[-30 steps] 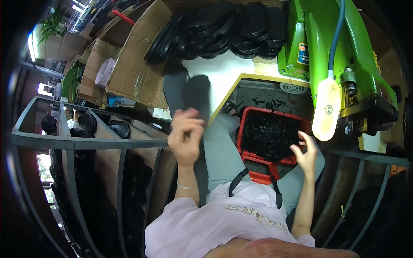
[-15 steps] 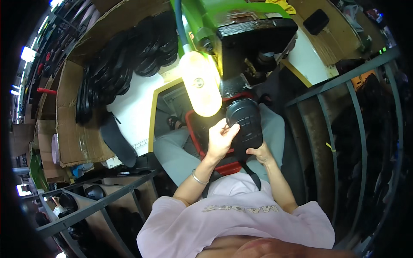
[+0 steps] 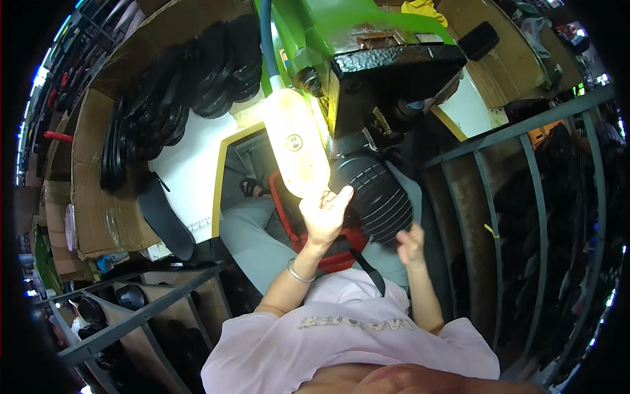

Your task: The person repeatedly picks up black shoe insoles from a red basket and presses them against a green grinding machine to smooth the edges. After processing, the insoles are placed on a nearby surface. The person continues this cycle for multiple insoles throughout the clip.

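Note:
A black shoe sole point(image 3: 377, 200) with ridges across its face is tilted in front of me, below the machine head, partly blurred. My left hand point(image 3: 325, 217), with a bangle on its wrist, is closed at the sole's left edge, thumb raised. Its curled fingers are partly hidden. At the sole's lower right edge is my right hand point(image 3: 411, 245). Motion smears its fingers, and whether they grip the edge or only touch it is unclear.
A lit lamp point(image 3: 295, 141) hangs close above my left hand. The green machine point(image 3: 354, 29) has a black head point(image 3: 400, 72). Black soles point(image 3: 177, 98) fill a cardboard box point(image 3: 92, 217) at left. A red bin point(image 3: 282, 203) stands between my knees; metal rails point(image 3: 479, 148) run at right.
The sole has turned and tilted, its ridged face now slanting down to the right. My right hand has shifted right and my left hand slightly down; the whole view has moved a little.

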Demonstrator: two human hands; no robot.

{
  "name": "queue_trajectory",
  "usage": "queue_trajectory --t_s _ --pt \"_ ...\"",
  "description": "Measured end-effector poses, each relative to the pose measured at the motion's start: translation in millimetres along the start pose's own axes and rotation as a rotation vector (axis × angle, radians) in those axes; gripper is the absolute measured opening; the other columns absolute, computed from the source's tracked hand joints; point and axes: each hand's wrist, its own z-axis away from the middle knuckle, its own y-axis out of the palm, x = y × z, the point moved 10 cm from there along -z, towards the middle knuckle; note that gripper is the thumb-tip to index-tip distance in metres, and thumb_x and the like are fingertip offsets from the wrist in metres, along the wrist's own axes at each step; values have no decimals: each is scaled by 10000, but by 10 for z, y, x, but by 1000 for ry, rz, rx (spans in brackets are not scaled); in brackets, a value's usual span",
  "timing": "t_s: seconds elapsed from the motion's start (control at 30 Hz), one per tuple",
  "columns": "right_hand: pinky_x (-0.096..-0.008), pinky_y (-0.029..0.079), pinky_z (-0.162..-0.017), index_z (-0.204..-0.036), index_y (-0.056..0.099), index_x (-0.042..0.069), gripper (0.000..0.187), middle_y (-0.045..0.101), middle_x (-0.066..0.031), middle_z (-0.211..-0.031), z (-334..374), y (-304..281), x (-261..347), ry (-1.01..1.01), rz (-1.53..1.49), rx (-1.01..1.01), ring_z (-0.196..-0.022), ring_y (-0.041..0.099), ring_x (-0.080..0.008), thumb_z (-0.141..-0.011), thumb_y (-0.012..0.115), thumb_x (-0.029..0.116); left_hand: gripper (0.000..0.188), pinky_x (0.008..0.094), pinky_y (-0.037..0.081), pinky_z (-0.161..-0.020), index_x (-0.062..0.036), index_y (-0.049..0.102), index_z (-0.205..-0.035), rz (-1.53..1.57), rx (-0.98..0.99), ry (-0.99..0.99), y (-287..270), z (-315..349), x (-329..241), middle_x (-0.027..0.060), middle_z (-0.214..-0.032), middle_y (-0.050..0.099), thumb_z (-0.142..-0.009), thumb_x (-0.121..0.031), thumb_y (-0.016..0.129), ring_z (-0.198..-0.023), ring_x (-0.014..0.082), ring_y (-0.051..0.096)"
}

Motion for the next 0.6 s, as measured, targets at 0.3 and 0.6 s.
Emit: queue_trajectory --t_s 0.3,0.6 --pt "-308 461 -940 -1160 553 -34 367 624 -103 -1097 -1133 522 1419 -366 157 -17 -1004 595 -165 -819 683 10 288 264 519 -752 33 627 -1029 -15 52 99 -194 -227 -372 71 -931 663 -764 64 737 -807 129 626" --pt "-255 514 -784 -1056 588 -8 366 673 -73 -959 -1076 1720 1156 -379 346 274 -850 633 -115 -741 772 -36 286 279 498 -835 39 619 -1023 181 -107 -101 -1339 69 -110 88 -973 674 -756 75 717 -874 149 636"
